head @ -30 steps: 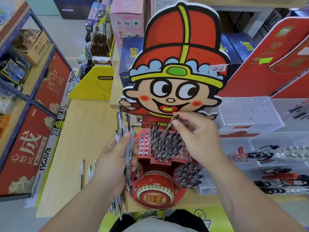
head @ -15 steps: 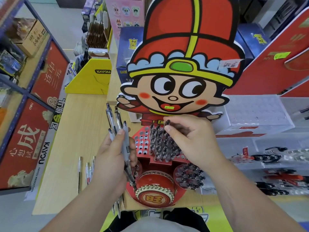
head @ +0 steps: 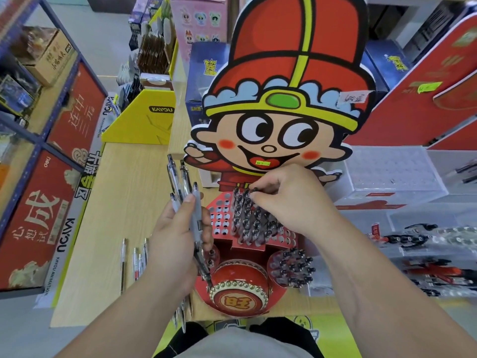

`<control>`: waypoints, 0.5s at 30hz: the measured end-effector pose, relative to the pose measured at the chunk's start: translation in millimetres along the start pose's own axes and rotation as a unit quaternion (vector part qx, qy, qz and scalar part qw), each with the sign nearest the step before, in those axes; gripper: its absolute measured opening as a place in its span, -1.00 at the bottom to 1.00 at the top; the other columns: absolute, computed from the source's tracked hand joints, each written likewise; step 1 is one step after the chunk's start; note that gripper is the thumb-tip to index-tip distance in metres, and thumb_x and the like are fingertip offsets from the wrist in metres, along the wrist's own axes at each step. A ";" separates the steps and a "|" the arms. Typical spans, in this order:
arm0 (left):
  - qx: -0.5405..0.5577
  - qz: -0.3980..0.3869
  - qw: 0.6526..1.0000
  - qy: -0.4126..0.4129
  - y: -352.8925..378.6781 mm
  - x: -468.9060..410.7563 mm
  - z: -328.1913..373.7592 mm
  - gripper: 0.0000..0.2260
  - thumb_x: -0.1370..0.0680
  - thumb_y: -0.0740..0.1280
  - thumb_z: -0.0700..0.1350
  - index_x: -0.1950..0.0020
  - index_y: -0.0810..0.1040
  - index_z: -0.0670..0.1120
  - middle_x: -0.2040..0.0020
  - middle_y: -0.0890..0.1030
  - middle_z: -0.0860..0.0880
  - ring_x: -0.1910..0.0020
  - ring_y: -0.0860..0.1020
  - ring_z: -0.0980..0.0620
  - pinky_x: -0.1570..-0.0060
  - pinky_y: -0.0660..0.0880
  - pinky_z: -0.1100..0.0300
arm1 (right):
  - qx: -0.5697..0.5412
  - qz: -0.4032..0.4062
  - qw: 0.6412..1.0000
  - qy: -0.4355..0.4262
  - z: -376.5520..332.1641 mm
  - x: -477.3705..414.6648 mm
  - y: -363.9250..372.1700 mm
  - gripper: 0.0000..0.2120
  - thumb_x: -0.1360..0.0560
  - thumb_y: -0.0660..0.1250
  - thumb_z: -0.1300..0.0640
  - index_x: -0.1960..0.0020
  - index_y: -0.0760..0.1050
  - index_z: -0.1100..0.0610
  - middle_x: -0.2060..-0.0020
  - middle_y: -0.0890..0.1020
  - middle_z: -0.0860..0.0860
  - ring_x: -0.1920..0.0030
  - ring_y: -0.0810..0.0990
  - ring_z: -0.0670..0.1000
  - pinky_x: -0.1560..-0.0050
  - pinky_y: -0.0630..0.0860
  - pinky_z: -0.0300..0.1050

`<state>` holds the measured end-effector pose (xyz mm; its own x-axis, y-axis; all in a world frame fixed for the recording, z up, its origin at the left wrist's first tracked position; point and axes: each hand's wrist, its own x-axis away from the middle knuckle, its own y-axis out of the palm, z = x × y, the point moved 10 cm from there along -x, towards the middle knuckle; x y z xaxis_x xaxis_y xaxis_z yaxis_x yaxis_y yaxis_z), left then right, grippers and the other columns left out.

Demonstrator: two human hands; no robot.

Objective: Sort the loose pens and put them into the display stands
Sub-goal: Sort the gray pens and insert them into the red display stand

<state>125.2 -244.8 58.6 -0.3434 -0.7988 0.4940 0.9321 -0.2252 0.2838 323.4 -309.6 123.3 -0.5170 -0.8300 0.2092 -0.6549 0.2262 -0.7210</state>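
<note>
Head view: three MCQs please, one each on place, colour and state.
1. Where on the table do the loose pens lie? A) left of the left hand B) inside a box C) on the floor
2. What colour is the drum in front of the holed rack? A) blue B) red C) green
3. What is the right hand doing? A) lying flat B) hanging idle C) pinching a pen over that rack

A: they lie on the tabletop beside the hand that grips a bundle of pens.
B: red body, gold-studded rim.
C: it closes on a pen top.
</note>
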 end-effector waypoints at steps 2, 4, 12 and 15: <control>-0.001 -0.001 1.000 0.000 -0.2 0.0 0.3 -0.82 -0.69 0.22 -0.01 -0.08 0.51 -0.09 0.30 0.51 -0.07 0.45 0.36 -0.01 0.44 0.30 0.13 | 0.031 0.007 0.999 0.000 -0.6 0.2 -0.4 -0.87 -0.47 0.45 -0.03 0.00 0.72 -0.09 0.15 0.70 -0.19 0.10 0.64 -0.17 0.02 0.62 -0.08; 0.000 -0.003 1.000 -0.001 0.3 0.4 0.4 -0.83 -0.69 0.22 -0.01 -0.08 0.51 -0.09 0.30 0.51 -0.07 0.45 0.36 -0.01 0.44 0.30 0.13 | 0.054 0.008 0.999 0.001 -1.7 0.6 -1.0 -0.86 -0.46 0.44 -0.04 0.01 0.71 -0.09 0.17 0.70 -0.18 0.13 0.64 -0.15 0.05 0.63 -0.07; 0.005 -0.010 1.000 0.000 -0.5 6.7 2.4 -0.83 -0.68 0.23 -0.02 -0.05 0.52 -0.09 0.31 0.51 -0.08 0.44 0.36 -0.01 0.43 0.30 0.12 | 0.124 -0.027 0.992 0.001 -11.7 -2.3 -1.5 -0.90 -0.45 0.43 0.00 0.17 0.71 -0.03 0.31 0.69 -0.05 0.25 0.65 -0.03 0.16 0.65 -0.04; 0.008 -0.017 1.000 0.000 -0.3 8.5 2.2 -0.83 -0.68 0.24 -0.01 -0.05 0.55 -0.07 0.30 0.51 -0.09 0.44 0.36 -0.01 0.42 0.30 0.12 | 0.159 -0.003 0.987 -0.014 -17.7 0.7 -4.5 -0.87 -0.49 0.41 -0.02 0.14 0.71 -0.01 0.31 0.68 -0.07 0.25 0.63 -0.05 0.18 0.64 -0.05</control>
<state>121.7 -250.2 64.5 -0.3756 -0.7903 0.4841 0.9177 -0.2441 0.3135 316.3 -302.2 138.3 -0.4955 -0.8454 0.1995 -0.4494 0.0530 -0.8918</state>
